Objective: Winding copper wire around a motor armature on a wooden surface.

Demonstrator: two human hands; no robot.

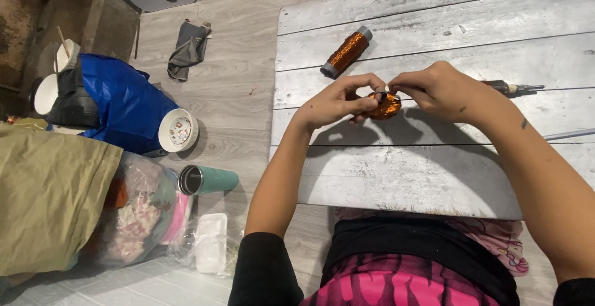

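Over a whitewashed wooden board (403, 176), my left hand (338, 100) and my right hand (434, 88) meet on a small bundle of copper wire (385, 106). Both pinch it between thumb and fingers, left from the left side, right from above and the right. A spool of copper wire (347, 52) with grey ends lies on the board just beyond my left hand. A dark-handled tool with a metal tip (511, 87) lies behind my right hand, partly hidden by it.
On the floor to the left lie a teal metal cup (207, 180) on its side, a white bowl (178, 130), a blue bag (127, 101), a grey cloth (189, 49), an olive cloth (49, 201) and clear plastic bags (139, 216).
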